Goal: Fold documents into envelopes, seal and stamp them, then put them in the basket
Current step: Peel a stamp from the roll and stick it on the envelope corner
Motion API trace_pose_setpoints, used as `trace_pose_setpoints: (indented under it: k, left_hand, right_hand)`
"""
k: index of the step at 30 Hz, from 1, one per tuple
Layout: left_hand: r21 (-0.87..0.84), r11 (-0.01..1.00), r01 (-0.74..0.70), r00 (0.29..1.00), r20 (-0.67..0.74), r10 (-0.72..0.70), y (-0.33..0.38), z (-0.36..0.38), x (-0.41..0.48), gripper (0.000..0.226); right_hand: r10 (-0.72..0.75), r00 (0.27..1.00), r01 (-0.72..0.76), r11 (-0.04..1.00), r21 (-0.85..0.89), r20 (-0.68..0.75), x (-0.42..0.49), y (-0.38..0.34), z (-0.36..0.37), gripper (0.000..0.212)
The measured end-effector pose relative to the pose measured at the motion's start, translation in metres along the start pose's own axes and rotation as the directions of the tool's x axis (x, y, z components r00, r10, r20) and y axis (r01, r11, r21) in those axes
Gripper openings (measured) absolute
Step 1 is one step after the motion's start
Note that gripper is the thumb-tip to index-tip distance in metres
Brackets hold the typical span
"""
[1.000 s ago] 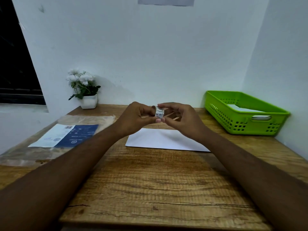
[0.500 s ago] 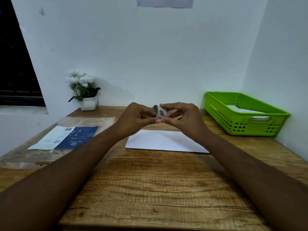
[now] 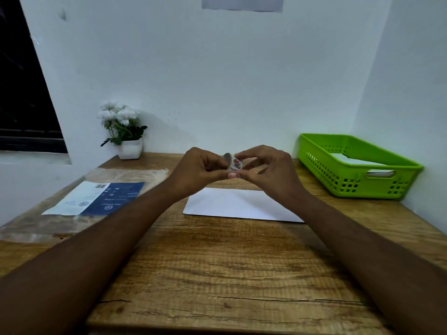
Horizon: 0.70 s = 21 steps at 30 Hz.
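Both hands are raised together above the far middle of the wooden table (image 3: 229, 274), meeting on a small stamp roll (image 3: 234, 162). The left hand (image 3: 200, 169) has its fingers curled inward and pinches the roll's left side, its thumb tip lying under the roll. The right hand (image 3: 268, 170) pinches the roll from the other side, index fingertip on the top edge and thumb below, with the remaining fingers loosely bent and slightly fanned. The outer stamp shows a red figure on white.

Directly beneath the hands, a white envelope (image 3: 229, 205) lies flat on the table with its plain face up.

At the right rear, against the wall corner, stands a green plastic basket (image 3: 358, 184) with perforated walls and a handle slot. Flat white paper (image 3: 350, 159) lies inside on the bottom, and a white edge shows through the slot; how many pieces there are cannot be told.

On the left lies a clear plastic bag (image 3: 125, 175), flat, holding a blue-and-white printed sheet (image 3: 96, 198). Behind it a white pot (image 3: 130, 148) holds white flowers.
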<state>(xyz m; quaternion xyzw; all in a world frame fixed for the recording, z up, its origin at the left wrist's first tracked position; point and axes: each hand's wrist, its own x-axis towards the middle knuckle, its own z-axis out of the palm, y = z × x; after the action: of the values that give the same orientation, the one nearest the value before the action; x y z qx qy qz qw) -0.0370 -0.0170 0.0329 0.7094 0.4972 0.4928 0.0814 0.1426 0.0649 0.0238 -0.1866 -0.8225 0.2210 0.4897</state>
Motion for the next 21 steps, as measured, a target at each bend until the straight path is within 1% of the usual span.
trace_pose_setpoints:
  k: [4,6,7,9,10,13,15,18,20,21]
  left_hand:
    - [-0.045,0.999,0.023,1.000,0.014,-0.022,-0.001,0.001,0.000,0.015]
    - [-0.002,1.000,0.008,1.000,0.020,-0.008,-0.003,0.001,0.000,0.012]
    - [0.018,1.000,0.007,1.000,0.024,-0.007,-0.003,0.002,0.000,0.009]
    - [0.024,1.000,0.011,1.000,0.029,-0.012,-0.004,0.001,0.000,0.005]
    - [0.021,1.000,0.008,0.999,0.033,-0.009,-0.005,0.001,0.000,0.007]
    - [0.047,0.999,-0.011,0.999,0.050,0.009,-0.010,0.000,0.000,0.012]
    - [0.066,0.998,-0.017,0.998,0.061,0.013,-0.013,-0.001,0.000,0.017]
    - [0.104,0.994,-0.036,0.995,0.095,0.026,-0.014,0.000,0.001,0.019]
    - [0.110,0.993,-0.039,0.995,0.091,0.029,-0.013,0.000,0.001,0.019]
    - [0.114,0.992,-0.046,0.995,0.094,0.035,-0.012,0.000,0.002,0.020]
  right_hand:
    - [-0.038,0.999,0.038,0.999,-0.006,0.020,-0.001,-0.004,0.000,0.026]
    - [-0.064,0.997,0.063,0.998,0.028,0.040,-0.001,-0.002,0.000,0.021]
    - [-0.055,0.997,0.053,0.998,0.037,0.054,-0.001,0.000,0.000,0.022]
    - [-0.014,0.996,0.011,0.999,0.037,0.084,0.001,0.003,0.001,0.030]
    - [0.004,0.995,-0.008,0.999,0.040,0.102,0.001,0.005,0.001,0.032]
    - [0.038,0.990,-0.043,0.998,0.037,0.133,0.003,0.008,0.002,0.028]
    - [0.087,0.987,-0.095,0.994,0.057,0.132,0.003,0.008,0.002,0.026]
    - [0.146,0.984,-0.159,0.978,0.134,0.101,0.003,0.013,0.000,0.024]
    - [0.178,0.979,-0.196,0.960,0.201,0.103,0.005,0.014,0.000,0.021]
    - [0.189,0.976,-0.208,0.956,0.206,0.109,0.005,0.014,0.002,0.020]
